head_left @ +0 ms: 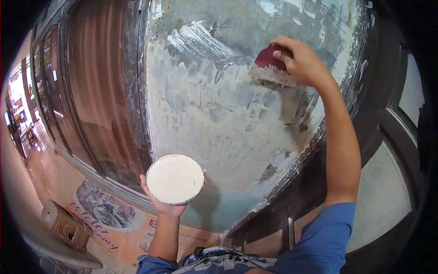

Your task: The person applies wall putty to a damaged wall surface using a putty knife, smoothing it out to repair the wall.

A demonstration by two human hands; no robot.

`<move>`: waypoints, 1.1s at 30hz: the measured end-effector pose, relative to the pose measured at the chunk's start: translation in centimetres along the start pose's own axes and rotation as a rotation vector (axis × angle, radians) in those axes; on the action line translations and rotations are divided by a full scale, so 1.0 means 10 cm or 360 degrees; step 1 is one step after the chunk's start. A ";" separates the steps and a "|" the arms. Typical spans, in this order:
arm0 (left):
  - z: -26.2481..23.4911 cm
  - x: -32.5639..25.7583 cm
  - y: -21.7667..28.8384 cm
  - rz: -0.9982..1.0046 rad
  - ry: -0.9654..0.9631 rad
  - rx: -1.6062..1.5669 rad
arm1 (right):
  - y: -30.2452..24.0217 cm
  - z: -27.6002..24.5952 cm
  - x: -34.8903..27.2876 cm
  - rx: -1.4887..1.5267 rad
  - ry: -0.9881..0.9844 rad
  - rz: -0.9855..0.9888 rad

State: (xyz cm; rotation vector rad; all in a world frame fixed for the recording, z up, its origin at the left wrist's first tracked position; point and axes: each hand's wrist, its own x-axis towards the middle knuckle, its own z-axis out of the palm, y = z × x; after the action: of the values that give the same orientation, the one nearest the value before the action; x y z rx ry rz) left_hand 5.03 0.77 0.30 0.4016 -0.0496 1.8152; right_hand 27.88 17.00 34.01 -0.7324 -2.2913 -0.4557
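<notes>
My right hand (pixel 301 59), raised at the upper right, is closed around a wide brush with a dark red handle (pixel 268 58). Its pale, paint-coated bristles (pixel 273 76) rest against the wall panel (pixel 219 114). That panel is grey-green under uneven cream-white strokes, with thick white streaks at the upper left. Lower down, my left hand (pixel 169 208) grips a round tub (pixel 157 199) from below, its fingers around the sides. Creamy white paint (pixel 175 179) with a smooth surface fills the tub close to the rim. The left hand's palm is hidden beneath it.
A glazed frame with a reddish-brown curtain (pixel 98 86) borders the panel on the left. Dark framing with pale panels (pixel 383 192) stands at the right. A printed banner (pixel 107 210) lies on the floor, near a brown carved block (pixel 68 223) at the lower left.
</notes>
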 end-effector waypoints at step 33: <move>-0.20 -0.02 0.00 0.0134 0.0179 0.0027 | 0.01 0.11 0.06 0.0095 -0.0139 -0.0035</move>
State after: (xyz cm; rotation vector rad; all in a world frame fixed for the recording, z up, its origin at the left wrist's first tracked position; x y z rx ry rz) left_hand 4.64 1.06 -1.60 0.3127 0.0278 1.9196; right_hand 27.05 17.88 33.62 -0.7109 -2.3859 -0.3701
